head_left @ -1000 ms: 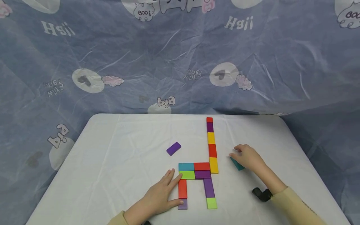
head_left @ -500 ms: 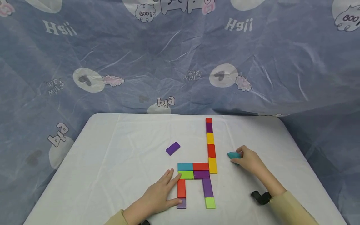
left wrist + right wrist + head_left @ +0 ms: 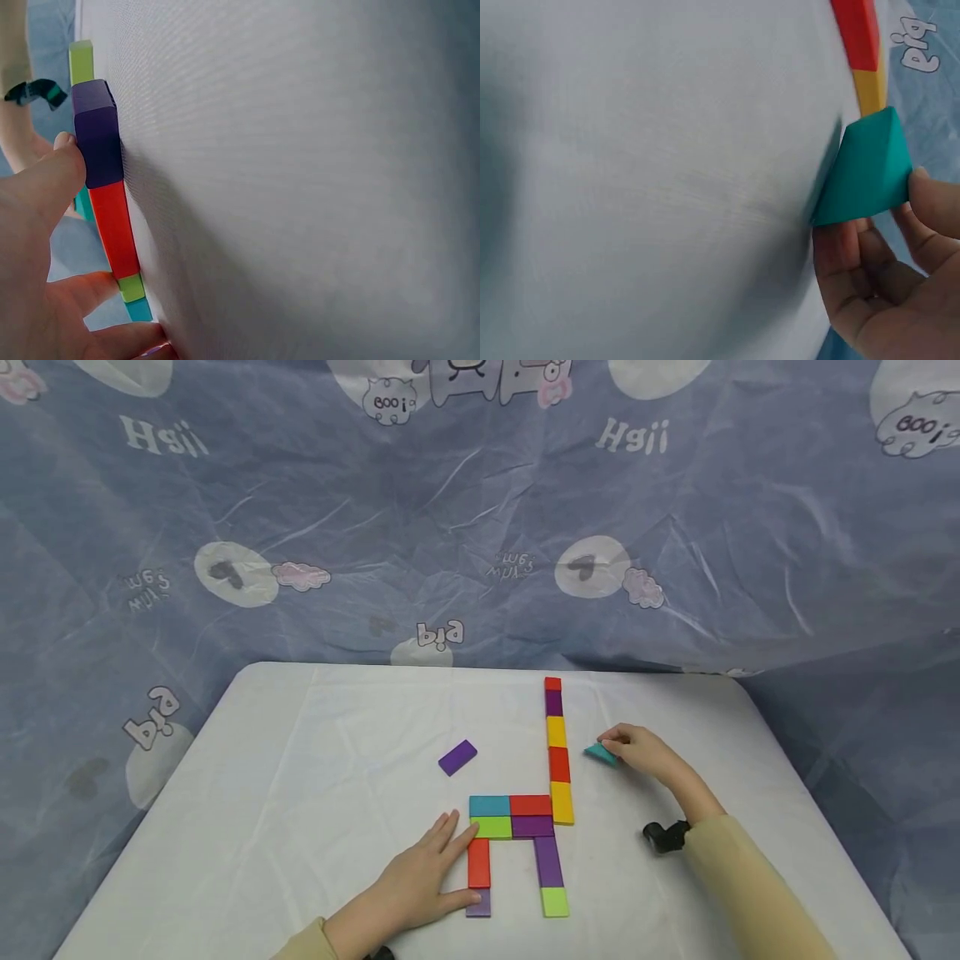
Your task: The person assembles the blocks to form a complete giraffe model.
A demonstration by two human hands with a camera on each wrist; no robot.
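My right hand (image 3: 654,758) pinches a teal triangular block (image 3: 599,753) between thumb and fingers, to the right of a tall column of red, purple and yellow blocks. In the right wrist view, this teal block (image 3: 864,171) has slanted sides and is close to the white surface. My left hand (image 3: 415,878) lies with fingers spread along the left side of the block figure. Its index fingertip is at the lime block (image 3: 492,827), and its thumb touches the lower-left purple block (image 3: 483,906). A red block (image 3: 478,863) stands between those two fingers.
A loose purple block (image 3: 457,757) lies tilted, left of the column's yellow block (image 3: 562,803). Teal (image 3: 489,806), red and purple blocks adjoin the lime one. A purple leg (image 3: 548,862) ends in another lime block (image 3: 555,902). A patterned blue-grey cloth (image 3: 450,510) hangs behind the white table (image 3: 247,827).
My right hand has taken hold of the teal triangular block and moved it up and left, nearer the column. The left hand stays in place against the blocks.
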